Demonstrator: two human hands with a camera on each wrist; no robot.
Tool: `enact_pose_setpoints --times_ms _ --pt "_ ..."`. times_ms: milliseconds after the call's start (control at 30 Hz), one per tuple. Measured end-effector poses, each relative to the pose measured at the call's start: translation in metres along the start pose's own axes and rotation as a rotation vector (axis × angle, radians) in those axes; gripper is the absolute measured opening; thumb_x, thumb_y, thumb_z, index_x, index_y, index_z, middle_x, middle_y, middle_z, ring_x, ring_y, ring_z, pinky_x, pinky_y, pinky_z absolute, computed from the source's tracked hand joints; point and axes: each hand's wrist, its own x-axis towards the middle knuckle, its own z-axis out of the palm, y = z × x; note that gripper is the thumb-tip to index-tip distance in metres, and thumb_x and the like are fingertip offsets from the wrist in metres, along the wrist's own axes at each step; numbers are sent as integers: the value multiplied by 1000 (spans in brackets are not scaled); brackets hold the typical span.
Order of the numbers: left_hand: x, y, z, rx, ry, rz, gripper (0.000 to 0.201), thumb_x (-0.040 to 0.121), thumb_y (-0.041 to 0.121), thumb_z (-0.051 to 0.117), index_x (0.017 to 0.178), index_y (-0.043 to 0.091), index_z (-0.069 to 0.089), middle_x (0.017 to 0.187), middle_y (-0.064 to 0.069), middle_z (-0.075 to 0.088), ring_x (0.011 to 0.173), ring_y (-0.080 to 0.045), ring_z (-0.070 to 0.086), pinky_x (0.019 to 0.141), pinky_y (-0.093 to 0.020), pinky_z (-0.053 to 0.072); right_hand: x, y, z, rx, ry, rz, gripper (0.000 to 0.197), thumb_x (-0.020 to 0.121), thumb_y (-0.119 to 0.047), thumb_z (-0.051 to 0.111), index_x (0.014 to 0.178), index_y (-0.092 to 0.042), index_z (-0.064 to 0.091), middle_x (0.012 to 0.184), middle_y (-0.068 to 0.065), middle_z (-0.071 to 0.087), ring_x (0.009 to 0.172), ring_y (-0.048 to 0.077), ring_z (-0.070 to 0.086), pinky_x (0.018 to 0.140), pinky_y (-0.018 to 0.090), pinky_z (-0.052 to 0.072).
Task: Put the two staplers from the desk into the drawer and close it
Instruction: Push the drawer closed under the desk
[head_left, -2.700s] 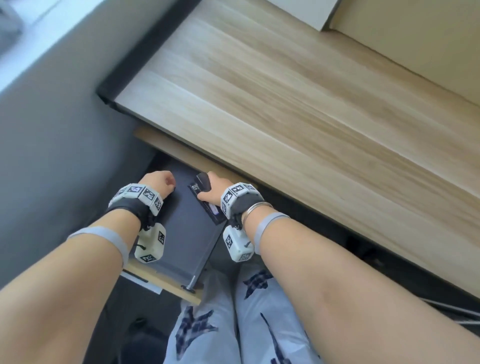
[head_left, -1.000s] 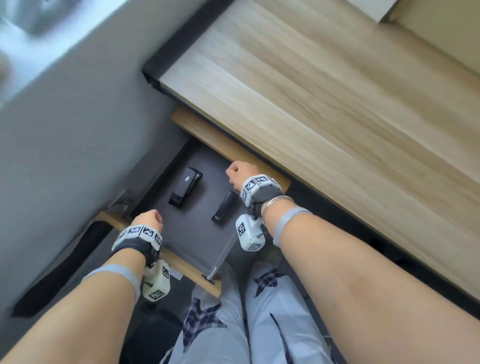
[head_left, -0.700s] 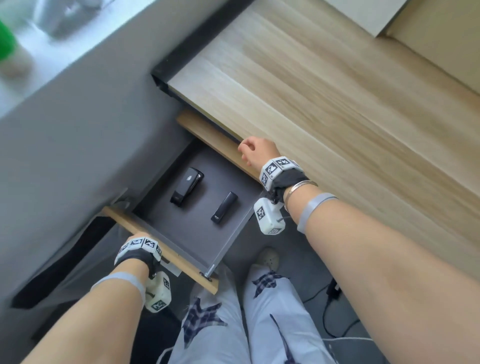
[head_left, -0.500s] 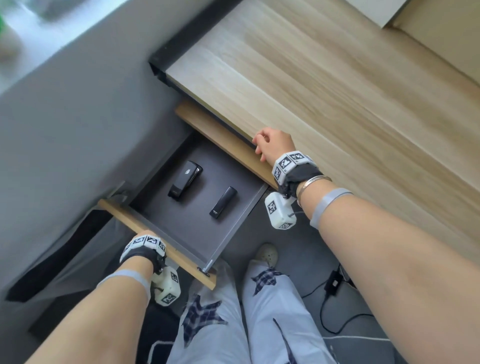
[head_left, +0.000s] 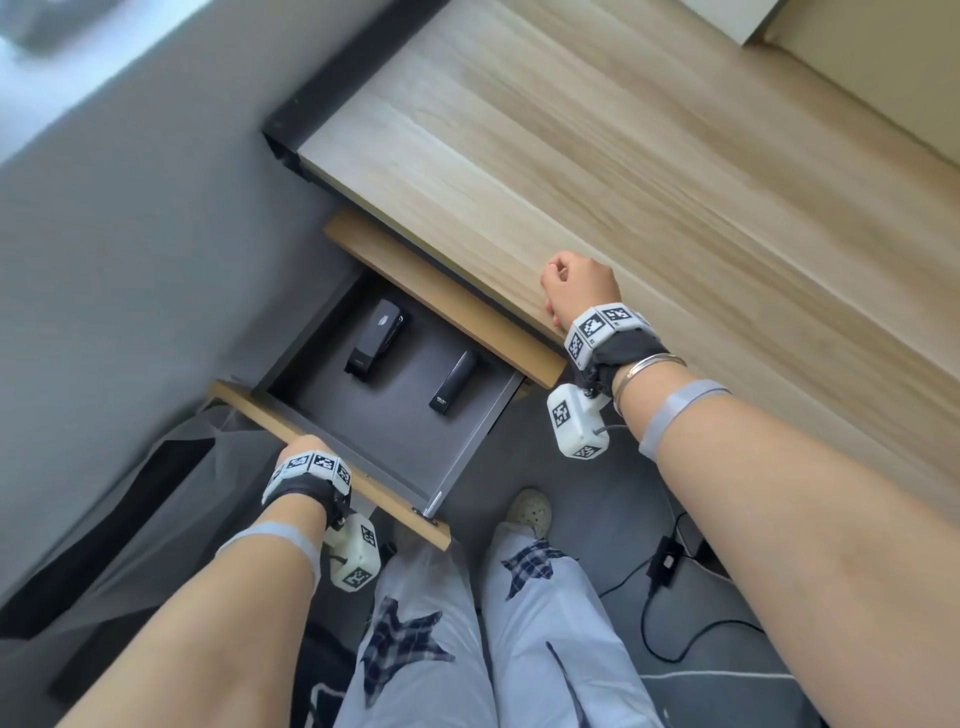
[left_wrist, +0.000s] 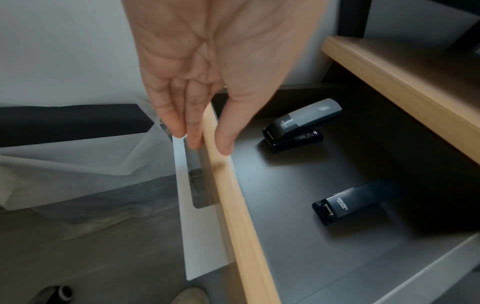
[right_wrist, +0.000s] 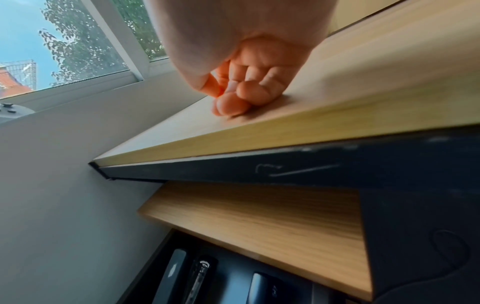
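The drawer (head_left: 470, 447) stands pulled out under the desk. Two staplers lie apart on its dark floor: a larger one with a grey top (head_left: 376, 343) (left_wrist: 301, 125) and a slim black one (head_left: 454, 382) (left_wrist: 350, 202). My left hand (head_left: 304, 449) (left_wrist: 205, 142) straddles the wooden drawer front (left_wrist: 233, 205), fingers (left_wrist: 179, 127) outside and thumb inside, pinching its top edge. Above the drawer's right side, my right hand (head_left: 569, 291) (right_wrist: 233, 96) rests on the desk top (head_left: 623, 156) near its front edge, fingers curled into a fist, holding nothing.
A wooden panel (head_left: 441, 301) under the desk overhangs the drawer's back. A grey wall (head_left: 130, 234) runs along the left. My legs and a shoe (head_left: 530, 512) are below the drawer, beside a power adapter with its cable (head_left: 665, 564). A white handle plate (left_wrist: 197, 205) sits on the drawer front.
Both hands have left the staplers lying in the drawer. The right hand rose to the desk's edge, and the left hand drew back to the drawer front.
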Motion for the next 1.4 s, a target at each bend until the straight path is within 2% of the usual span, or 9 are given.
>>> enact_pose_setpoints --times_ms 67,167,267,367,467,600,933,1100,1400 --pt "2 13 -3 -25 72 56 6 69 6 72 73 3 75 78 -12 73 74 -29 69 65 -31 59 3 7 -6 -5 23 29 29 88 -24 38 84 -15 65 79 13 74 74 35 70 72 43 59" --pt "8 37 -6 -71 174 100 23 88 6 56 103 -6 67 116 -24 66 108 -38 62 91 -40 51 7 16 -14 -12 38 61 30 89 -23 37 87 -14 65 81 13 74 75 36 70 72 44 59" --pt "16 59 -14 -44 154 75 10 82 -2 57 76 -7 63 112 -25 67 105 -37 64 88 -39 53 11 22 -18 -14 47 75 31 91 -24 35 88 -14 64 80 14 74 72 35 70 70 44 60" --pt "28 77 -19 -59 171 113 19 83 -4 54 95 -11 66 109 -26 68 102 -38 65 84 -39 53 15 27 -20 8 44 83 30 91 -23 34 85 -15 63 74 10 74 54 29 67 63 37 60" --pt "33 94 -22 -93 177 145 18 83 -2 55 98 -7 64 110 -25 67 103 -39 64 78 -37 49 20 32 -20 49 58 108 29 90 -23 35 84 -14 62 60 5 68 39 19 61 55 30 57" --pt "39 119 -27 -156 194 202 32 82 3 56 114 0 59 119 -21 65 110 -37 61 86 -37 49 25 35 -19 140 59 125 25 88 -21 39 81 -13 61 43 -1 56 16 3 42 40 19 45" --pt "49 167 -39 -196 145 319 49 86 7 55 134 4 45 131 -21 57 119 -37 56 97 -40 45 32 38 -22 282 5 135 21 86 -18 41 67 -19 50 42 0 57 30 16 50 41 19 45" --pt "56 183 -41 -231 134 331 52 86 6 55 137 6 44 140 -17 53 125 -36 52 103 -40 43 35 37 -23 321 -3 146 22 85 -18 42 64 -19 48 41 0 57 26 14 48 39 18 42" --pt "69 193 -39 -430 92 237 45 79 5 64 121 -3 55 124 -25 62 115 -39 60 101 -46 48 35 39 -24 362 -9 147 24 85 -18 44 62 -20 47 39 0 56 21 8 43 38 18 41"
